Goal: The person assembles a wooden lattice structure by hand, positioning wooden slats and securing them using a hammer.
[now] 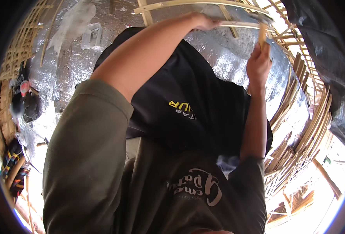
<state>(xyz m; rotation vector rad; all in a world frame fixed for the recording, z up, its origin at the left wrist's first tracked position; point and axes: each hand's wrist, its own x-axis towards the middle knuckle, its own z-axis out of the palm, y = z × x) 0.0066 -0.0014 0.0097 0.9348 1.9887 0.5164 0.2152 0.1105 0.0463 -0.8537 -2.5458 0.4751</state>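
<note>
Near the top of the head view, my left hand point(204, 21) reaches far forward, its fingers closed round the near end of a pale bamboo strip point(240, 25). That strip runs right from the fingers, across a short crosspiece point(227, 15). A second, longer strip point(195, 3) lies just beyond it. My right hand point(259, 64) is wrapped round the wooden handle of a hammer point(262, 36). The hammer's head is smeared by motion over the strips' right end; whether it touches them I cannot tell.
Shiny silver sheeting point(234, 58) covers the floor. A clear plastic container point(91, 36) lies at the upper left, near woven bamboo lattice point(22, 37). Bundled bamboo strips point(314, 130) and a black plastic sheet point(316, 43) are on the right. Dark cloth point(160, 105) covers my lap.
</note>
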